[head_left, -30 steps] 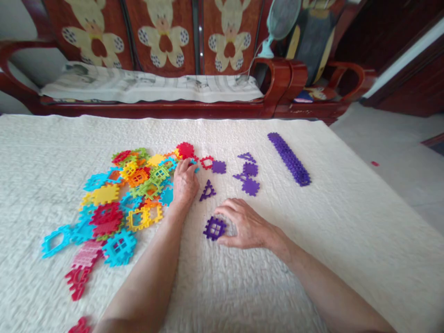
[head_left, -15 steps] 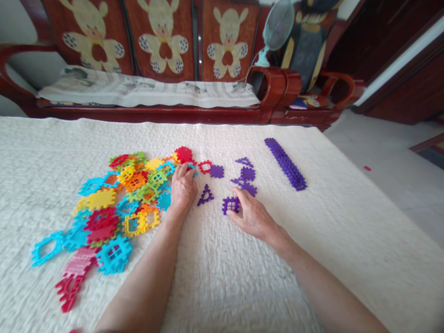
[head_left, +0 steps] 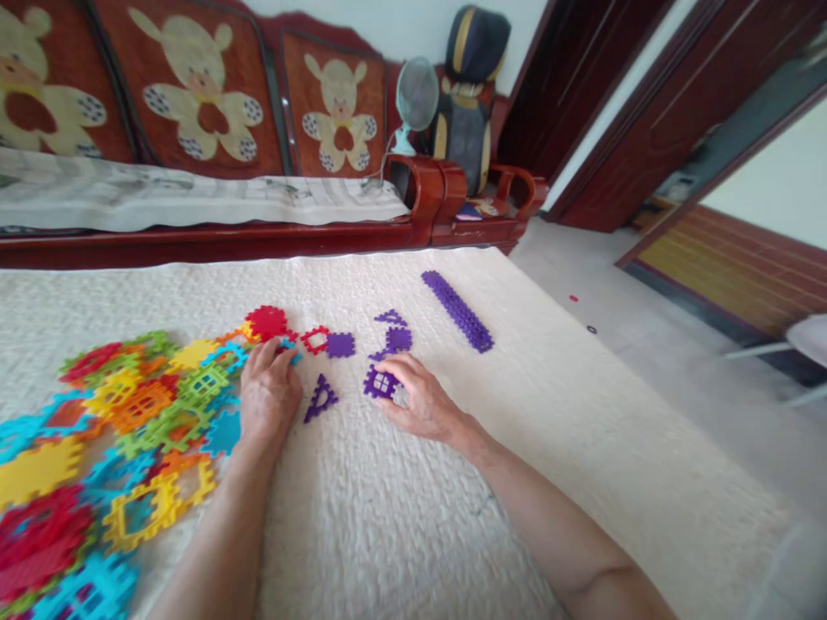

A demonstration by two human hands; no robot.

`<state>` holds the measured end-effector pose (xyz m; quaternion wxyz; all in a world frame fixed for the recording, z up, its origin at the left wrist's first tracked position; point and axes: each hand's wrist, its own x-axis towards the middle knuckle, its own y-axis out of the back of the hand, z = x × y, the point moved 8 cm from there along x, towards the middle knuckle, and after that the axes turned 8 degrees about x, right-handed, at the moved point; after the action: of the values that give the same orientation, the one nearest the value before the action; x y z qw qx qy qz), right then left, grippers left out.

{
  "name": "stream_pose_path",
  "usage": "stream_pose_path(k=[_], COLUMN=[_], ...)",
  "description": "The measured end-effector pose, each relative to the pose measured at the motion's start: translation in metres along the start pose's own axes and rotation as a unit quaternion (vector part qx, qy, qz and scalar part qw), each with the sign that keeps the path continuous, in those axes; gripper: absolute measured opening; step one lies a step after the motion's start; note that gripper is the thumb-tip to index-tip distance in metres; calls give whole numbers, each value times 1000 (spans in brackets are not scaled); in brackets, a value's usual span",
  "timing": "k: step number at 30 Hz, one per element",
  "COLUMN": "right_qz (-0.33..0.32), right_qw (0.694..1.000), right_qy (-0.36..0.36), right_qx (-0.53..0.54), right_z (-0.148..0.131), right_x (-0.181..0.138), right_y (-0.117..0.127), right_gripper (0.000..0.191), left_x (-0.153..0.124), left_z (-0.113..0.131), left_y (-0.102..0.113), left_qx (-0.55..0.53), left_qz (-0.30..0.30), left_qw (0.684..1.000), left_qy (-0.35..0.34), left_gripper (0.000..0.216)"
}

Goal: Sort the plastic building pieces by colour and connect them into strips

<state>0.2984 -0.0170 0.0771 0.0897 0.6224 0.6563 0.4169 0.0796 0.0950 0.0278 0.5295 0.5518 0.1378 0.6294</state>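
Observation:
My right hand pinches a purple square window piece between thumb and fingers, tilted just above the tablecloth. My left hand rests at the right edge of a mixed heap of plastic interlocking pieces, fingers curled downward. A blue piece pokes out by its fingertips; whatever lies under the fingers is hidden. Between the hands lies a purple triangle piece. Beyond them are a solid purple square, a second purple square and a flat purple triangle.
A long purple row of stacked pieces lies at the far right. Yellow pieces, a red round piece and several others spread leftward over the white quilted cloth. A wooden sofa and a fan stand behind.
My view has swung to the right, so everything sits further left. My right hand has closed on the purple window piece and tilted it up. My left hand stays by the heap.

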Motion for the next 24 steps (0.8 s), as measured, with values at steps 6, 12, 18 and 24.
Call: stream_pose_path(k=[6,12,18,24], right_qz=[297,389,350,322], right_qw=[944,892,901,892], right_qy=[-87,-177,-207,-264], right_qx=[-113,-146,-150,-178], right_z=[71,143,154,168], right_x=[-36,-89,-84,-85], right_y=[107,150,141,133], right_gripper=[43,45,47,52], left_x=[-1,-2,-2,-2], left_z=[-2,-2,-3,1], left_y=[-2,-3,-2,-1], left_qx=[7,20,12,18], left_qz=[7,15,31,23], left_qw=[1000,999,999,998], left_qy=[-12,-25,-40,-51], left_gripper=[31,30,28,30])
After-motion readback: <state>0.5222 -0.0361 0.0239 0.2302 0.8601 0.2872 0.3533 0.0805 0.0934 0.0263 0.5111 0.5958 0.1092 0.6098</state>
